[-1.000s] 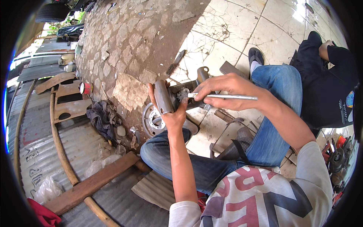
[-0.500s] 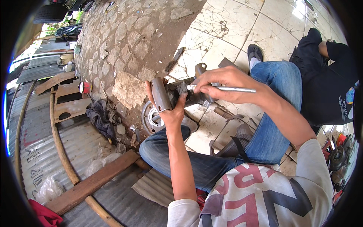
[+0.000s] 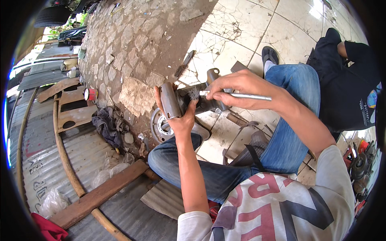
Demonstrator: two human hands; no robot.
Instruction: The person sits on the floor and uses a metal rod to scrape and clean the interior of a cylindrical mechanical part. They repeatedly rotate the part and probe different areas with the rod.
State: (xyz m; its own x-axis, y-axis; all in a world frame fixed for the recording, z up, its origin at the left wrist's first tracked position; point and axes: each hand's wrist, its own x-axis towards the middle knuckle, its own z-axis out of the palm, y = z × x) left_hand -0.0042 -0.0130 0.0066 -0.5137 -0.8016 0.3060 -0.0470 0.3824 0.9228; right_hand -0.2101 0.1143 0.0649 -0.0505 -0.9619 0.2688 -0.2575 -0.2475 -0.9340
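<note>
My left hand (image 3: 184,123) grips a dark grey metal part (image 3: 170,103) by its tube-shaped end, the thumb lying along the near side. The part stretches to the right, with a round eyelet (image 3: 213,73) standing up on its far side. Between the fingers of my right hand (image 3: 243,87) is a brush (image 3: 255,96) with a silver handle and grey bristles. Its bristles rest at the part's hollow, close to my left thumb; whether they touch the metal I cannot tell. My right hand partly hides the part's right end.
A dark-bristled brush (image 3: 185,64) lies on the cracked tiles beyond the part. Left of my knee are a round metal wheel (image 3: 161,125), cardboard (image 3: 137,95) and dark cloth (image 3: 109,125). Another person in black (image 3: 343,92) sits at the right, above scattered tools (image 3: 360,166).
The brush's bristles have shifted slightly over the part and now look bunched instead of splayed. My left hand keeps the same hold.
</note>
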